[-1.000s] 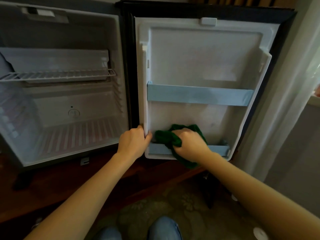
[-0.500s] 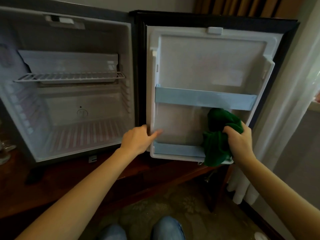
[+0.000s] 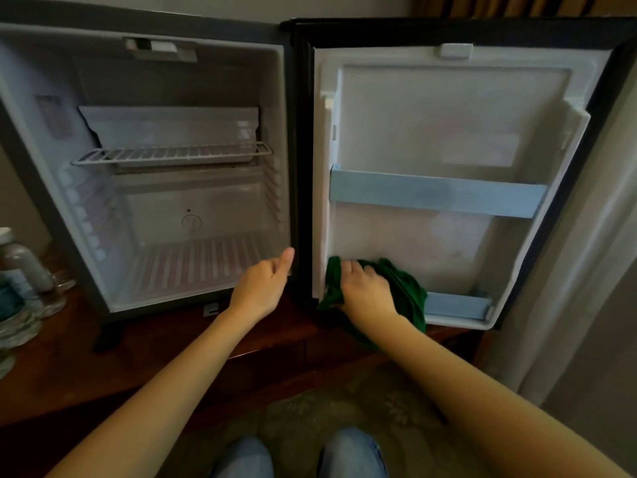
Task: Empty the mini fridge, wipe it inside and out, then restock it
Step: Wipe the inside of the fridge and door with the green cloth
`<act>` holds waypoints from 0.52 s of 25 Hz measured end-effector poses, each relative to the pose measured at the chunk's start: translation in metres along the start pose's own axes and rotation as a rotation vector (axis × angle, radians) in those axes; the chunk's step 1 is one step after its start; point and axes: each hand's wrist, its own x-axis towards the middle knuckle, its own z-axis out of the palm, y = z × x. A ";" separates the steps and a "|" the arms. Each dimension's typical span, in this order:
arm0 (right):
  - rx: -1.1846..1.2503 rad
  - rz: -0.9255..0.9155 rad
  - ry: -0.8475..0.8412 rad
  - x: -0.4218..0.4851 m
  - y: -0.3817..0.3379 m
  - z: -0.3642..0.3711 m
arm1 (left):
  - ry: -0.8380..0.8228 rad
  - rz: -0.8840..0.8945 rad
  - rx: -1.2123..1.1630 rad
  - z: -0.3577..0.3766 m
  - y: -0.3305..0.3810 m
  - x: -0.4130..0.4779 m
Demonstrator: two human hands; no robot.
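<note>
The mini fridge (image 3: 103,188) stands open on a dark wooden cabinet, its inside bare except for a wire shelf (image 3: 172,154). Its door (image 3: 448,108) is swung out to the right, showing a white liner with two pale blue rails. My right hand (image 3: 367,293) grips a bunched green cloth (image 3: 408,294) and presses it against the lower left of the door's inner side, just above the bottom rail. My left hand (image 3: 263,284) hovers in front of the fridge's lower right corner beside the hinge, thumb up, fingers loosely curled, holding nothing.
Plastic water bottles (image 3: 19,270) stand on the wooden cabinet top (image 3: 69,367) left of the fridge. A pale curtain (image 3: 586,270) hangs close to the door's right edge. My knees in blue jeans (image 3: 348,453) are above a patterned carpet.
My right hand swept the green cloth across the door's lower compartment to the right and back to its left edge. My left hand let go of the door's edge and drew away to the left.
</note>
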 end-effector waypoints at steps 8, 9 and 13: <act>0.247 -0.007 -0.372 0.034 0.020 -0.013 | -0.010 0.095 0.267 0.019 0.042 0.018; 0.248 -0.019 -0.377 0.035 0.022 -0.010 | -0.007 0.094 0.322 0.021 0.046 0.022; 0.273 -0.045 -0.334 0.031 0.031 -0.006 | 0.072 0.094 0.531 0.033 0.060 0.024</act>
